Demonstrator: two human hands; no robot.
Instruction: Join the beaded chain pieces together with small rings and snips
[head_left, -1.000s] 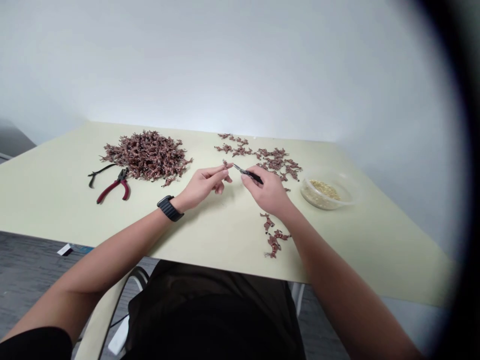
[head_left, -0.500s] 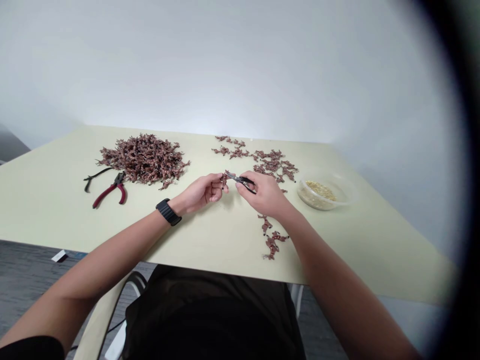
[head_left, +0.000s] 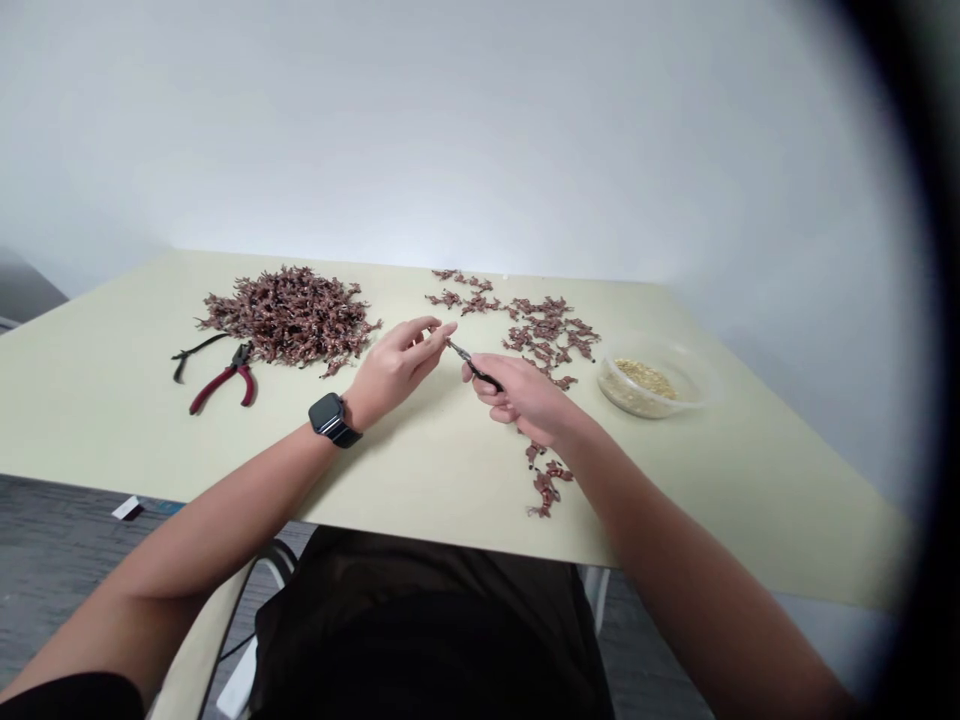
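Observation:
My right hand (head_left: 521,398) is closed round small black-handled pliers (head_left: 474,368), whose tip points up-left to the fingertips of my left hand (head_left: 397,365). The left hand's thumb and forefinger pinch together at that tip; what they hold is too small to make out. A black watch (head_left: 331,418) is on my left wrist. Both hands hover over the middle of the pale green table (head_left: 112,400).
A big heap of small reddish-brown pieces (head_left: 289,316) lies back left, red-handled pliers (head_left: 223,378) and a black tool (head_left: 193,352) beside it. Scattered reddish pieces (head_left: 546,328) lie back centre, a few more (head_left: 546,482) near my right forearm. A clear bowl of golden bits (head_left: 646,385) stands right.
My left fingers have stretched out from a curled grip to a fingertip pinch. My right hand drew back slightly toward me with the pliers, tip still at the left fingertips.

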